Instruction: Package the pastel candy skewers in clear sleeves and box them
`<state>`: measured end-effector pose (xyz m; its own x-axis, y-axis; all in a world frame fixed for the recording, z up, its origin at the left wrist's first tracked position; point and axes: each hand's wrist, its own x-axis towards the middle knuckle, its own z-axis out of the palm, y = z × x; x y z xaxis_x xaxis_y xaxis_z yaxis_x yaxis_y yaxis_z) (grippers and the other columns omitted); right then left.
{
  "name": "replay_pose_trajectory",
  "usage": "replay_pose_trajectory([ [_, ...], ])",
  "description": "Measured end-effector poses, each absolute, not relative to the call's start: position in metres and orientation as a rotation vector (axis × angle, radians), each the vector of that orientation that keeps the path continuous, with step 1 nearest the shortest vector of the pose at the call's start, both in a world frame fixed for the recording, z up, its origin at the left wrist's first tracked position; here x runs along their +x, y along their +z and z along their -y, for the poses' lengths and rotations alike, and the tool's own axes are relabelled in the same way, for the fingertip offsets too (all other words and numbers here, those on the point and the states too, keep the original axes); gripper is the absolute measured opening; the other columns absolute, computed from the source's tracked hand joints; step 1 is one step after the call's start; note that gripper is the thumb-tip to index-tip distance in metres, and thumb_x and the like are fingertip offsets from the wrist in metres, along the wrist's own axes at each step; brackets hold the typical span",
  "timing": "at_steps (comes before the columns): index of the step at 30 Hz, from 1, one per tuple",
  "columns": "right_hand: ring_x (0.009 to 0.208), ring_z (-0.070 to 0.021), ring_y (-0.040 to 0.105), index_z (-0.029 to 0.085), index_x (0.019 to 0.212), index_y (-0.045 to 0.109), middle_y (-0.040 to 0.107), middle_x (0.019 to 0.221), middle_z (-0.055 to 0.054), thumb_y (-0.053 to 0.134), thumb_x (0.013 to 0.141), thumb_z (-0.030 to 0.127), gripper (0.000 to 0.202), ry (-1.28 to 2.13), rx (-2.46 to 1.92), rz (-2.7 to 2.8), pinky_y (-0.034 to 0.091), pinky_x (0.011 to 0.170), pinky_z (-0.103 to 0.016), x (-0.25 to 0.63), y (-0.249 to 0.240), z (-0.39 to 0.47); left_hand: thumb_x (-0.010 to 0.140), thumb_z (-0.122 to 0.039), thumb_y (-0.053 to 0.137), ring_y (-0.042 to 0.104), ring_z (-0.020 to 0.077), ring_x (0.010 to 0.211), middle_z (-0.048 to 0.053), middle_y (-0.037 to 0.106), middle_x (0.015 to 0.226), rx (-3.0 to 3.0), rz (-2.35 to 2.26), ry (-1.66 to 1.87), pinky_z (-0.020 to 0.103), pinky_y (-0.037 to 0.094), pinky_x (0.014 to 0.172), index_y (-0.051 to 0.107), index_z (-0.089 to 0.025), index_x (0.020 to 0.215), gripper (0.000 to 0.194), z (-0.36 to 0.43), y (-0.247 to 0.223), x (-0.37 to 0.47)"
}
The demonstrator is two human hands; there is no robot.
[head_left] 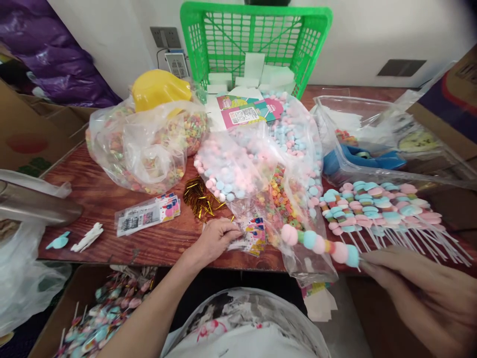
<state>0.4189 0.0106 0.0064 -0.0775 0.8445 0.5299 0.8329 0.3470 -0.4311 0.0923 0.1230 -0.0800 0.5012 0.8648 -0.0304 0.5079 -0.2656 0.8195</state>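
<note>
My right hand (417,286) grips the stick end of a marshmallow skewer (319,243), held out over the table's front edge. Pink and blue marshmallows alternate on it with green and orange-red gummy rings. Closed fingers of my left hand (216,240) pinch the edge of a small pile of printed clear bags (253,236) on the table. Behind that hand lies a bunch of gold twist ties (201,199). Finished-looking marshmallow skewers (376,206) are heaped on the right, white sticks towards me. Another stack of printed bags (147,215) rests to the left.
Behind are large bags of marshmallows (231,166) and gummy rings (145,149), a yellow scoop (160,89) and a green basket (257,15). A clear bin (372,171) stands right, a metal flask (40,204) left. A box of wrapped skewers (108,313) sits below the table's edge.
</note>
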Motion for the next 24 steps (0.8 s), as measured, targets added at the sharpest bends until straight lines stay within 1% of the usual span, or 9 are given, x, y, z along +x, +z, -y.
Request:
replay_pose_trajectory([
  [3,0.069,-0.0155,0.067,0.023,0.097,0.067,0.069,0.083,-0.002,0.058,0.085,0.017,0.016,0.168,-1.336,2.000,0.053,0.062,-0.023,0.394,-0.005,-0.024,0.088,-0.025,0.055,0.057,0.0135,0.068,0.003,0.067,0.071,1.937,-1.113,0.570,0.023,0.039,0.066,0.074,-0.016,0.076,0.024,-0.123,-0.084,0.090],
  [6,0.072,-0.0146,0.067,0.022,0.097,0.065,0.069,0.084,-0.002,0.056,0.085,0.012,0.018,0.141,-1.297,1.967,0.053,0.064,-0.022,0.378,-0.025,-0.034,0.088,-0.026,0.055,0.057,0.0136,0.068,0.003,0.066,0.071,1.933,-1.089,0.607,0.023,0.039,0.067,0.074,-0.016,0.078,0.024,-0.122,-0.088,0.088],
  [10,0.074,-0.0139,0.067,0.020,0.097,0.064,0.069,0.083,-0.002,0.056,0.085,0.009,0.019,0.166,-1.280,1.974,0.053,0.065,-0.022,0.371,-0.045,-0.036,0.089,-0.028,0.056,0.056,0.0140,0.068,0.003,0.065,0.070,1.952,-1.066,0.651,0.024,0.039,0.066,0.074,-0.016,0.080,0.024,-0.121,-0.092,0.086],
  [12,0.076,-0.0141,0.067,0.019,0.098,0.064,0.069,0.085,-0.004,0.056,0.085,0.008,0.019,0.099,-1.266,1.988,0.053,0.067,-0.022,0.372,-0.051,-0.034,0.090,-0.029,0.054,0.055,0.0142,0.068,0.003,0.064,0.070,1.965,-1.068,0.663,0.024,0.038,0.065,0.074,-0.016,0.079,0.026,-0.120,-0.093,0.085],
  [15,0.079,-0.0171,0.067,0.017,0.099,0.066,0.070,0.087,-0.007,0.055,0.083,0.006,0.022,-0.102,-1.229,2.043,0.053,0.073,-0.027,0.376,-0.058,-0.030,0.092,-0.028,0.052,0.053,0.0136,0.066,0.002,0.061,0.067,1.978,-1.095,0.677,0.024,0.036,0.065,0.071,-0.015,0.075,0.029,-0.119,-0.094,0.086],
  [18,0.078,-0.0191,0.067,0.016,0.098,0.066,0.071,0.087,-0.008,0.054,0.083,0.006,0.022,-0.241,-1.223,2.113,0.053,0.072,-0.031,0.380,-0.064,-0.027,0.093,-0.026,0.051,0.051,0.0129,0.065,0.000,0.057,0.064,1.989,-1.107,0.687,0.024,0.035,0.064,0.069,-0.015,0.071,0.030,-0.118,-0.094,0.086],
  [21,0.076,-0.0188,0.066,0.016,0.096,0.066,0.070,0.085,-0.008,0.051,0.084,0.007,0.021,-0.247,-1.239,2.164,0.052,0.069,-0.030,0.383,-0.065,-0.025,0.092,-0.027,0.053,0.051,0.0132,0.067,0.001,0.057,0.066,1.996,-1.070,0.677,0.025,0.035,0.065,0.070,-0.016,0.072,0.028,-0.117,-0.095,0.085],
  [24,0.077,-0.0173,0.066,0.017,0.096,0.065,0.070,0.085,-0.007,0.049,0.085,0.006,0.023,-0.146,-1.210,2.212,0.052,0.069,-0.028,0.386,-0.061,-0.026,0.090,-0.027,0.056,0.053,0.0144,0.072,0.003,0.060,0.074,2.011,-1.045,0.667,0.025,0.037,0.067,0.073,-0.018,0.080,0.022,-0.115,-0.097,0.084],
])
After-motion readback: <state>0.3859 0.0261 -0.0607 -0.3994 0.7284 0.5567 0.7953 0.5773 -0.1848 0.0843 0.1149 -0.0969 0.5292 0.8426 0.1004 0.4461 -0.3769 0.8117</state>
